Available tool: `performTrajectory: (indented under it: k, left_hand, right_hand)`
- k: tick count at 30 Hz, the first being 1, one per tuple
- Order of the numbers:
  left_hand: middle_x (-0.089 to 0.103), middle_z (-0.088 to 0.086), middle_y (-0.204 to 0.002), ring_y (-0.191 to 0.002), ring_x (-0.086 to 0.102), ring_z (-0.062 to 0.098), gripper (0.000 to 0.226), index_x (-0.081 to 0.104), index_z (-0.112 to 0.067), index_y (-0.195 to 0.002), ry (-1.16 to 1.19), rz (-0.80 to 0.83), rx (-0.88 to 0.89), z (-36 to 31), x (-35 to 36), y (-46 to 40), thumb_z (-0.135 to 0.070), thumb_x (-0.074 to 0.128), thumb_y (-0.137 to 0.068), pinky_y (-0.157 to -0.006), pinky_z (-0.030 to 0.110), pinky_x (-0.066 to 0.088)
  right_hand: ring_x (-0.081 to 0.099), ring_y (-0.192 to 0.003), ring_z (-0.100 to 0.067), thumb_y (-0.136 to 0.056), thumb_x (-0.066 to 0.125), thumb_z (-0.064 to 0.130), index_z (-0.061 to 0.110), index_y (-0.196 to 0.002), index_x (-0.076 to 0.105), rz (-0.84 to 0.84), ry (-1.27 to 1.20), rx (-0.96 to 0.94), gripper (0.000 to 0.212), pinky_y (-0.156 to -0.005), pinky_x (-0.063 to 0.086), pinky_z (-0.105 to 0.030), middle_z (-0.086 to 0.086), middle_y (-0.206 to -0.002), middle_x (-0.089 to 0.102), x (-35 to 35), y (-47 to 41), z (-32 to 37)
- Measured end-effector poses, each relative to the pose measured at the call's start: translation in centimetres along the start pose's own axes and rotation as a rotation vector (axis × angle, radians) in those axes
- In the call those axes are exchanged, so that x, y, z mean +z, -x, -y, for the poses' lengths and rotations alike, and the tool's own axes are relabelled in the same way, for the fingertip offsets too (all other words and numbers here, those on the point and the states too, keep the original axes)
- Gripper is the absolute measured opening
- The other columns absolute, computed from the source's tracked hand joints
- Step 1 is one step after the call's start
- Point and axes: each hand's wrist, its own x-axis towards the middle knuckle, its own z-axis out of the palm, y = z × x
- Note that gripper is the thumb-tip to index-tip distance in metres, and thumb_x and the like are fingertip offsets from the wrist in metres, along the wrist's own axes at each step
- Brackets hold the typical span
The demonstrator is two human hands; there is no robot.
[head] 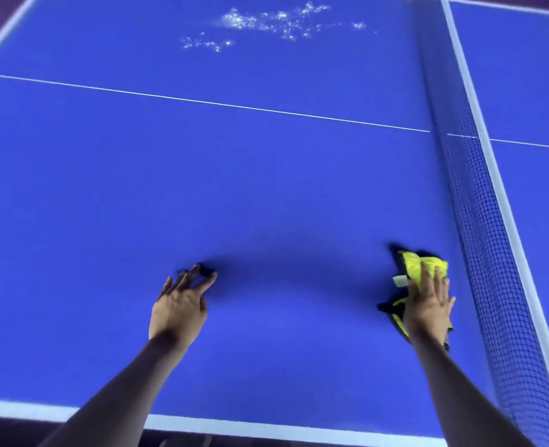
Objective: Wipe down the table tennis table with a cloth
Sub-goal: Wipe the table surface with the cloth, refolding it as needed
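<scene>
The blue table tennis table [234,188] fills the head view. A crumpled yellow and black cloth [418,269] lies on it near the net, and my right hand [428,304] presses flat on the cloth with straight fingers. My left hand [179,304] rests on the bare surface about mid-table, fingers spread and fingertips touching the top. A patch of white spray droplets or foam [266,24] sits on the far half of this side.
The net [473,195] with its white top band runs along the right, close to the cloth. A thin white centre line [202,101] crosses the table. The white near edge [234,427] is just below my forearms.
</scene>
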Motion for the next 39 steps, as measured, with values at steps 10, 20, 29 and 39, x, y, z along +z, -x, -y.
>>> performTrajectory:
  k: [10,20,29,39]
  left_hand:
    - [0.068,-0.007,-0.101,-0.091,0.063,0.021,0.030,0.071,-0.032,-0.108,0.271,-0.130,-0.127,6.1,-5.9,-6.8,-0.013,0.051,-0.096,-0.067,0.030,0.040]
    - [0.065,-0.004,-0.104,-0.084,0.057,0.027,0.032,0.068,-0.027,-0.100,0.376,-0.335,-0.439,21.1,-13.4,-13.7,-0.007,0.045,-0.092,-0.069,0.035,0.041]
    - [0.063,-0.008,-0.105,-0.082,0.058,0.023,0.032,0.068,-0.028,-0.100,0.454,-0.238,-0.467,27.0,-13.6,-15.6,-0.008,0.045,-0.092,-0.067,0.031,0.041]
    - [0.069,-0.006,-0.106,-0.088,0.062,0.019,0.027,0.070,-0.024,-0.099,0.558,-0.311,-0.476,29.9,-15.8,-20.2,-0.010,0.048,-0.093,-0.072,0.036,0.053]
  right_hand:
    - [0.031,-0.154,-0.037,-0.101,0.044,0.027,0.019,-0.152,0.052,-0.086,-0.164,-0.199,0.052,-0.120,0.026,-0.055,-0.014,-0.163,0.040,12.2,7.1,24.5]
    - [0.038,-0.151,-0.021,-0.088,0.064,0.015,0.032,-0.145,0.056,0.288,-0.133,-1.206,0.060,-0.121,0.035,-0.044,0.004,-0.162,0.043,23.4,27.0,46.4]
    - [0.016,-0.160,-0.026,-0.109,0.050,0.029,0.030,-0.159,0.040,0.147,-0.040,-0.521,0.051,-0.129,0.012,-0.053,0.001,-0.171,0.026,20.2,4.6,47.5]
    - [0.041,-0.149,-0.024,-0.084,0.074,0.014,0.028,-0.147,0.056,0.264,-0.108,-1.205,0.067,-0.124,0.031,-0.044,0.000,-0.161,0.046,26.2,24.5,57.0]
